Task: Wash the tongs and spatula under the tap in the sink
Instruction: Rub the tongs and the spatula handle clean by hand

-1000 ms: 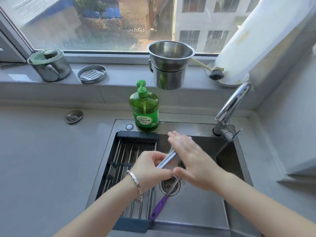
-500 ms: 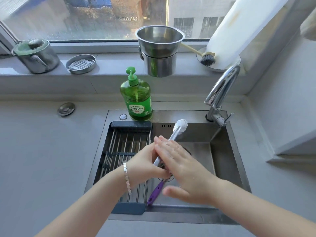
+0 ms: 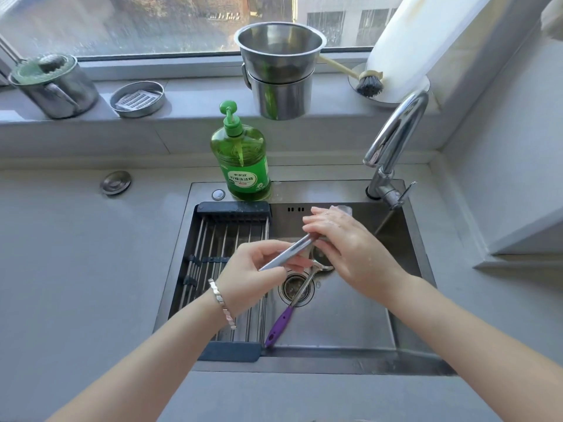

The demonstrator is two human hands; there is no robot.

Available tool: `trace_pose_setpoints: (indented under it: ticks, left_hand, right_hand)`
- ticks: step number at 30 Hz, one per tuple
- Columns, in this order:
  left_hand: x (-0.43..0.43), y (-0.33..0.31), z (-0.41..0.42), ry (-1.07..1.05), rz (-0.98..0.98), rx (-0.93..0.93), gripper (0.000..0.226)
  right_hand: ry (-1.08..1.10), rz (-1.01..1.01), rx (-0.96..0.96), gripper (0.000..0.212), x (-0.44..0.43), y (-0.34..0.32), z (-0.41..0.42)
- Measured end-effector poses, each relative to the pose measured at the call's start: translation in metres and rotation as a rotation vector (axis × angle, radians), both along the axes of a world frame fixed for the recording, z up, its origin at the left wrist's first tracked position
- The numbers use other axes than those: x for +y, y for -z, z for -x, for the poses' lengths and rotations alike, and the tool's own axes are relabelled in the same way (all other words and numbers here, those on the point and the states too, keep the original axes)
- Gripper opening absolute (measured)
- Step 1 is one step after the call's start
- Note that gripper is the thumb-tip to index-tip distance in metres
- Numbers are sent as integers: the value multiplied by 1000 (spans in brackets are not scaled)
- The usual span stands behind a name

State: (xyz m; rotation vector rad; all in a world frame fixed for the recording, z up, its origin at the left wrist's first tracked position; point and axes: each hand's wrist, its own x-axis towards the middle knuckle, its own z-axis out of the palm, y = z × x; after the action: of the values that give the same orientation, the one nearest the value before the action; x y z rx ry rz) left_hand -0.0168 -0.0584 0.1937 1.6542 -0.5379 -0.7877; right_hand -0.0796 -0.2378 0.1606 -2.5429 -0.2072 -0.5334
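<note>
Over the steel sink (image 3: 405, 303) my left hand (image 3: 254, 274) grips the handle end of the metal tongs (image 3: 286, 254), which slant up to the right. My right hand (image 3: 344, 249) is wrapped around the tongs' upper part, and their pale tip (image 3: 342, 209) peeks out past my fingers. The spatula (image 3: 292, 306), with a purple handle and a metal shaft, lies on the sink floor across the drain (image 3: 295, 289); its head is hidden under my hands. The tap (image 3: 396, 138) stands at the back right, and I see no water running from it.
A dark drying rack (image 3: 219, 269) fills the sink's left side. A green dish-soap bottle (image 3: 240, 156) stands on the rim behind it. On the sill are stacked steel pots (image 3: 280, 68), a lidded pot (image 3: 51, 85), a soap dish (image 3: 137, 99), a dish brush (image 3: 367, 82) and a paper-towel roll (image 3: 426, 38).
My right hand has slid up along the tongs from the handle end towards the tip, covering most of it. The left hand keeps its grip, and the spatula stays on the sink floor.
</note>
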Motion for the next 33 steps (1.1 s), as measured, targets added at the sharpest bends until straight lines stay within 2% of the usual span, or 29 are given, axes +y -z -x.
trace_pose_setpoints:
  ticks: [4, 7, 9, 12, 14, 17, 20, 21, 23, 24, 27, 29, 32, 33]
  left_hand:
    - [2, 7, 4, -35, -40, -130, 9]
    - [-1, 15, 5, -58, -100, -160, 11]
    - [-6, 15, 7, -87, -76, -53, 9]
    - [-12, 20, 10, -155, 44, 199, 15]
    - [-15, 23, 12, -167, 83, 216, 8]
    - [-19, 24, 15, -109, 70, 162, 7]
    - [-18, 27, 16, -71, 67, 113, 14]
    - [-16, 29, 14, -70, 110, 116, 7]
    - [-12, 33, 11, -97, 166, 85, 34]
    - [-12, 32, 9, -87, 165, 81, 40]
    - [-13, 29, 9, -76, 163, 81, 7]
    - [-13, 30, 10, -87, 169, 76, 9]
    - [-10, 35, 9, -61, 156, 26, 26]
    - [-10, 35, 9, -57, 145, 22, 22]
  right_hand:
    - [39, 36, -72, 32, -6, 5, 3]
    - [85, 19, -96, 37, -12, 8, 2]
    - [128, 4, -91, 29, -8, 12, 3]
    - [200, -45, -53, 29, -1, 16, 4]
    - [223, -113, 25, 36, 11, 14, 5]
    - [49, -188, 185, 65, 47, 4, 13]
    - [-162, -63, 180, 81, 61, -2, 17]
    - [-157, -52, 192, 85, 54, -1, 14]
    - [-17, -144, 289, 96, 39, 0, 11]
    - [17, -174, 325, 100, 37, -1, 12]
    - [-128, -64, 276, 98, 61, -7, 18]
    - [-191, -5, 240, 95, 63, -8, 18]
    - [-13, -139, 318, 102, 41, -5, 10]
    - [4, -148, 326, 103, 41, -8, 10]
